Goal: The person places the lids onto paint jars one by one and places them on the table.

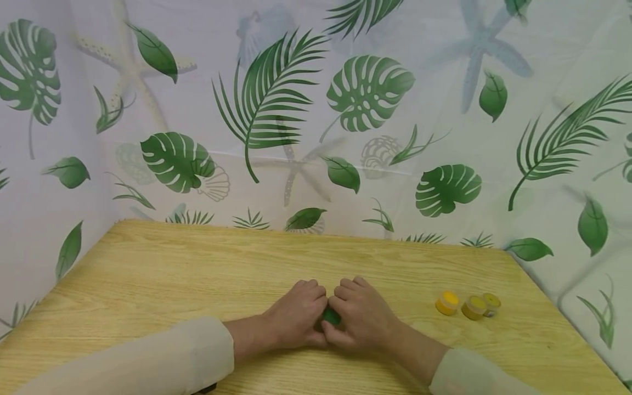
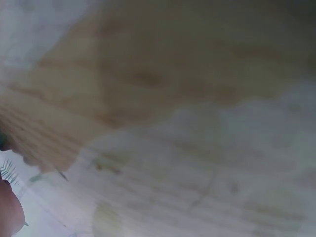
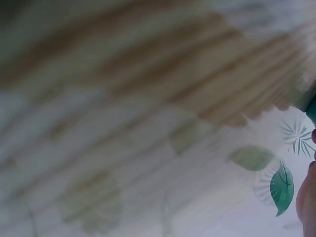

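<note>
Both hands meet low over the wooden table [image 1: 212, 263] in the head view, curled around a small green thing [image 1: 331, 316]. My left hand [image 1: 298, 315] grips it from the left, its thumb on the near side. From the other side my right hand [image 1: 362, 315] holds it, with its thumb close to the left one. The fingers hide most of the green thing, so I cannot tell its kind. In the right wrist view a dark green edge of it [image 3: 311, 107] shows at the right border, above the fingers [image 3: 308, 197].
To the right of the hands stand a small tub with a bright yellow-orange top [image 1: 447, 302] and two tubs with duller yellow tops, one in front [image 1: 474, 307] and one behind [image 1: 491, 304]. A leaf-patterned sheet [image 1: 296, 109] hangs behind the table.
</note>
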{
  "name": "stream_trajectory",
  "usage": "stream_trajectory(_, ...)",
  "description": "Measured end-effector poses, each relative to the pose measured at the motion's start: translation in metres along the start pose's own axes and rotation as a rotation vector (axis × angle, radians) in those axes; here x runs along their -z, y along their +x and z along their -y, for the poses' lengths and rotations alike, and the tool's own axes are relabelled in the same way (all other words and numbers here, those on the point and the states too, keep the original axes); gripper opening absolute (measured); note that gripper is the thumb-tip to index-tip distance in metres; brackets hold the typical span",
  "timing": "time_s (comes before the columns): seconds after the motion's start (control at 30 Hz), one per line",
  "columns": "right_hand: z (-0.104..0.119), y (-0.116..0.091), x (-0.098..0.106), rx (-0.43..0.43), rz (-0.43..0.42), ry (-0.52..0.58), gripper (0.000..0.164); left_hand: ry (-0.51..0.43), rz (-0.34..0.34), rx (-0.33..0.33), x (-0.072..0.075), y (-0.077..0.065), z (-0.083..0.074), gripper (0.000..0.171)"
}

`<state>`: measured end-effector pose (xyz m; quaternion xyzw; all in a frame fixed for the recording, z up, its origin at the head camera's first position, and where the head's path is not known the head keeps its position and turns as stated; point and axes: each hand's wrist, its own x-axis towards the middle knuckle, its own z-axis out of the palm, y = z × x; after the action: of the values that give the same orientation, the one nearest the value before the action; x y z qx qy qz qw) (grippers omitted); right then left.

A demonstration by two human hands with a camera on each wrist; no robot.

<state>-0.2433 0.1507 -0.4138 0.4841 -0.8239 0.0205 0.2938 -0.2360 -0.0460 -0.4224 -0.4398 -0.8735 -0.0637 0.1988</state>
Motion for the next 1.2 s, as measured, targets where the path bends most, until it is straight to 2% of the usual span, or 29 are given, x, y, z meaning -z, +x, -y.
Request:
stream_trajectory(0.2, -0.004, -0.005, 0.006, -0.009, 0.018, -0.014, 0.027, 0.010, -0.025, -0.022, 0.002, 0.000, 0.001, 0.034)
stream_trajectory(0.27, -0.006, -0.008, 0.008, -0.015, 0.025, -0.024, 0.027, 0.014, -0.015, -0.018, 0.004, -0.002, 0.003, 0.029)
stream_trajectory(0.43, -0.014, -0.020, 0.009, -0.052, 0.062, -0.038, 0.026, 0.025, 0.006, 0.029, 0.010, -0.013, 0.014, 0.022)
stream_trajectory(0.6, -0.029, -0.038, 0.014, -0.050, 0.046, -0.075, 0.022, 0.043, -0.044, 0.033, 0.012, -0.025, 0.027, 0.010)
stream_trajectory(0.77, -0.047, -0.060, 0.019, -0.053, 0.026, -0.107, 0.017, 0.084, -0.081, 0.036, 0.018, -0.039, 0.038, 0.008)
stream_trajectory(1.0, -0.077, -0.087, 0.028, -0.092, 0.071, -0.152, 0.014, 0.071, -0.073, 0.121, 0.032, -0.067, 0.062, 0.010)
stream_trajectory(1.2, -0.097, -0.106, 0.037, -0.106, 0.063, -0.167, 0.014, 0.082, -0.168, 0.128, 0.039, -0.091, 0.086, 0.012)
